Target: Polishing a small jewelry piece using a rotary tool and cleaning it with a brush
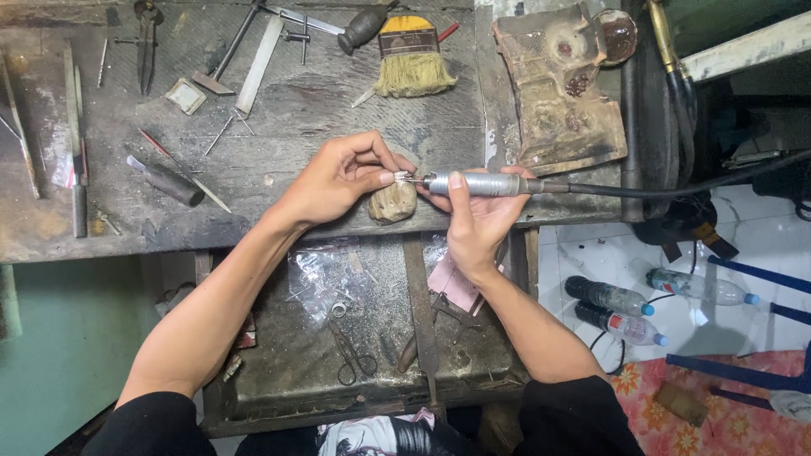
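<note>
1. Left hand (338, 179): fingers drawn together, thumb and forefinger pinching a small silver ring (402, 177) at the fingertips, just above the bench's front edge.
2. Small silver ring: lies between the two hands, directly at the left fingertips and touching, or all but touching, the tool's tip; detail too small to tell further.
3. Right hand (477, 224): wrapped around a rotary handpiece (477, 183), thumb laid along the top of the barrel, fingers curled beneath.
4. Rotary handpiece: grey metal barrel, long axis near horizontal, tip pointing left at the ring, black cable (676, 190) trailing right. The ring sits leftward off the barrel's axis, nearer the left hand.
5. Worn wooden peg (393, 203): rounded, just below the ring, projecting from the workbench (279, 127).
6. Bench top: brush (411, 59), files, gravers, scattered.
7. Tray below (296, 397): scissors (351, 359), plastic bag (325, 274).
8. Floor, right: plastic bottles (612, 308).
</note>
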